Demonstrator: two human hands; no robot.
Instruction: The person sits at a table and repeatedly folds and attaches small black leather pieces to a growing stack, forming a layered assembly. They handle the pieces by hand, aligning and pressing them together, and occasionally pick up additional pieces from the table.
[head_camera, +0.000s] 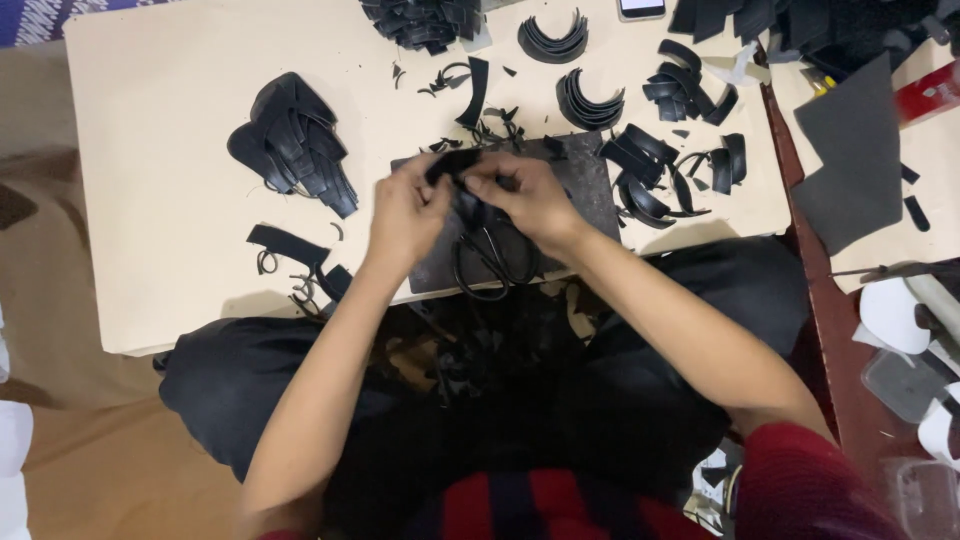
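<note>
My left hand (405, 215) and my right hand (530, 200) meet over a dark grey cutting mat (590, 190) on a low cream table (170, 200). Both pinch one small black leather piece (452, 163) between their fingertips. Black-handled scissors (490, 262) lie on the mat just below my hands, partly hidden by them. Thin black offcuts (490, 130) are scattered right behind the hands.
A pile of black leather strips (295, 140) lies at left, curved black pieces (585, 100) and more stacks at the back and right. A phone (640, 8) sits at the far edge. A dark grey sheet (850, 160) lies on a second surface at right. Scraps cover my lap.
</note>
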